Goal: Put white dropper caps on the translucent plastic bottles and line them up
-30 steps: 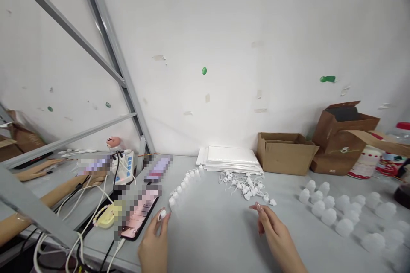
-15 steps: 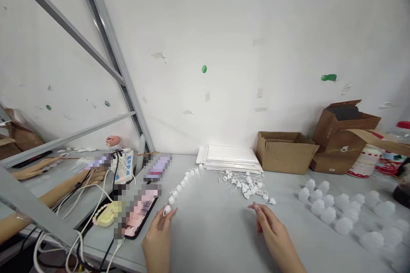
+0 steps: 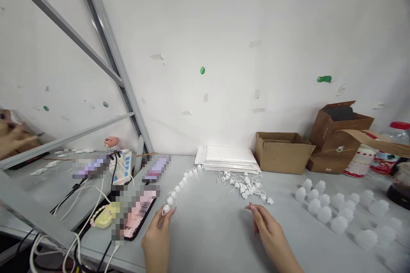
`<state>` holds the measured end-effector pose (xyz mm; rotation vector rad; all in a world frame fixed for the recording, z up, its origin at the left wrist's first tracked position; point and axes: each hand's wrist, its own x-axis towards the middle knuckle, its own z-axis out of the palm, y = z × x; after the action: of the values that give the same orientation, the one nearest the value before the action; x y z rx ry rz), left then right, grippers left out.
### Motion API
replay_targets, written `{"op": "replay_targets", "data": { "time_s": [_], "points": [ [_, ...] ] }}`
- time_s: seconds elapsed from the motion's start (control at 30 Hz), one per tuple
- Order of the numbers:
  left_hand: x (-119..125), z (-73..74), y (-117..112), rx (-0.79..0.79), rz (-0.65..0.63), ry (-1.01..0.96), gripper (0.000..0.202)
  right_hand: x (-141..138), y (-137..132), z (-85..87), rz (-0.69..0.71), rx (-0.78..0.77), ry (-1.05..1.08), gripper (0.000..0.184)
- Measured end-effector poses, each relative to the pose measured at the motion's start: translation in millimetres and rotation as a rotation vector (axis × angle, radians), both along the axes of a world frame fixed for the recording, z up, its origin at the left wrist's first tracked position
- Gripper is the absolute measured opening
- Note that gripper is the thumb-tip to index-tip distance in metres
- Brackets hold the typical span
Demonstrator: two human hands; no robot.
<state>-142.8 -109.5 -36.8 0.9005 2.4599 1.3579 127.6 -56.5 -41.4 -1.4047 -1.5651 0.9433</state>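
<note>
My left hand (image 3: 156, 236) is closed, its fingertips around a small white-capped bottle (image 3: 166, 208) with a thin loop. That bottle stands at the near end of a curved row of capped bottles (image 3: 177, 189), which runs back toward a stack of white envelopes. My right hand (image 3: 270, 230) hovers over the grey table (image 3: 211, 230) with its fingers extended and no object visible in them. Just beyond it lies a loose pile of white caps with thin straps (image 3: 245, 185). Translucent bottles without caps (image 3: 324, 214) stand in a group farther right.
White padded envelopes (image 3: 229, 158) lie against the wall beside a cardboard box (image 3: 283, 153) and a brown paper bag (image 3: 336, 149). Phones (image 3: 139, 213), a yellow case (image 3: 107, 216), a power strip (image 3: 124, 166) and cables are at left, near a metal frame (image 3: 105, 42). Another person's hand (image 3: 16, 138) shows at far left.
The other person's hands have left the table at left; one now shows higher, by the box there. My own hands have barely moved; the view has shifted slightly.
</note>
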Motion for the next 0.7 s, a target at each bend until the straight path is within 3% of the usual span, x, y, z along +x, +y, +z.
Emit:
{"op": "replay_targets", "data": {
  "time_s": [0.7],
  "points": [
    [-5.6, -5.1, 2.7, 0.031, -0.024, -0.053, 0.029, -1.1, -0.3, 0.9, 0.015, 0.017, 0.001, 0.044]
  ]
}}
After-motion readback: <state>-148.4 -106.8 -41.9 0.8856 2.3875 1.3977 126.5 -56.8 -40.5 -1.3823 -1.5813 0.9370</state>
